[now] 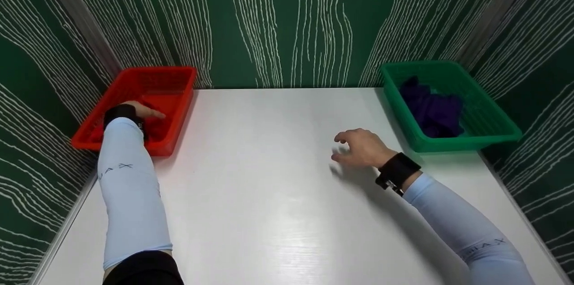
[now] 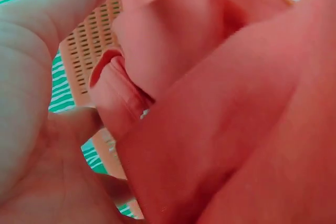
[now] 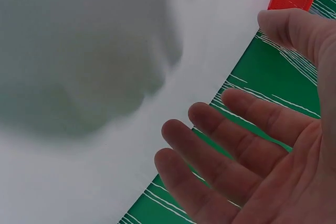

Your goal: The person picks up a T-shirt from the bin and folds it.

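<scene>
My left hand (image 1: 142, 109) reaches down into the red basket (image 1: 190, 92) at the left. Red cloth (image 2: 210, 108) fills much of the left wrist view, in loose folds with a sewn edge. The left thumb stands apart from the other fingers, whose tips are hidden behind the cloth. My right hand (image 1: 363, 148) hovers above the white table (image 1: 269, 164), with its shadow below. In the right wrist view its fingers (image 3: 226, 145) are spread and loosely bent, with nothing between them and the thumb.
A green basket (image 1: 471, 143) stands at the back right with dark purple cloth (image 1: 437, 112) inside. Dark green walls (image 1: 305, 24) with wavy white lines border the table at the back and both sides.
</scene>
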{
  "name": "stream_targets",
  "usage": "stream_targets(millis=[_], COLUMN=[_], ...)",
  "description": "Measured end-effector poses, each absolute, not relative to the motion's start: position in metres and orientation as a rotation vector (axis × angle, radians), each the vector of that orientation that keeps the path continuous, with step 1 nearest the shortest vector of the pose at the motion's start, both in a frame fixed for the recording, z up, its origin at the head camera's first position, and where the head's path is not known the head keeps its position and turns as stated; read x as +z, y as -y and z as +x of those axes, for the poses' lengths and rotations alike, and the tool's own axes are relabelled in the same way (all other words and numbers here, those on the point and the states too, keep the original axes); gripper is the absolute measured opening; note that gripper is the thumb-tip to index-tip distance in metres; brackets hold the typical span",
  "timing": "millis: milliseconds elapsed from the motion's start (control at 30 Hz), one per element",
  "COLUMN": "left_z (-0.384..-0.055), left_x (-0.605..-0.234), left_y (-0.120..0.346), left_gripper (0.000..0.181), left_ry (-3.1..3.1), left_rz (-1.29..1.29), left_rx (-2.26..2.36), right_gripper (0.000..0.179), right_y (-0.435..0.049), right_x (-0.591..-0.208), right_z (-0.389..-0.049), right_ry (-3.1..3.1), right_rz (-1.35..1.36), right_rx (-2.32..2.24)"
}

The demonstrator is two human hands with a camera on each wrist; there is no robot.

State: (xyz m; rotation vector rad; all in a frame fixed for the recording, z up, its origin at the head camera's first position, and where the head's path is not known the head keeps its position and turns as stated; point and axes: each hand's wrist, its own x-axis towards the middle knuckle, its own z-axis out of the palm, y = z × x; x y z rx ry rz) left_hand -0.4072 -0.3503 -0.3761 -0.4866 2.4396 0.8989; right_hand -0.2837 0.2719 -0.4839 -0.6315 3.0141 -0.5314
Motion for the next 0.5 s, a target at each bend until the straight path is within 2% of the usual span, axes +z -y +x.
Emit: stream_targets(millis=[167,333,433,500], left_z=[-0.41,-0.401,-0.397,-0.395], left_x=[-0.384,-0.389,-0.39,-0.389], left_y=[0.352,0.342,0.334,0.326], left_gripper=[0.107,0.108,0.098,0.083], left_ry=[-2.357,-2.33,-2.372,-2.422], left_rz=[-0.597,-0.766,-0.777,-0.751], left_rx=[1.045,1.097,1.0,0.847], right_gripper=[0.052,0.052,0.052,0.052], right_y=[-0.269,-0.268,-0.267,-0.267], right_x=[-0.487,-0.489,-0.489,-0.489], right_z=[-0.282,-0.279,-0.278,-0.278], right_ry=[-2.995,-2.966,-2.96,-2.958], right_rz=[-0.638,-0.645,-0.65,-0.646], right_rx=[-0.553,-0.561,-0.56,-0.562])
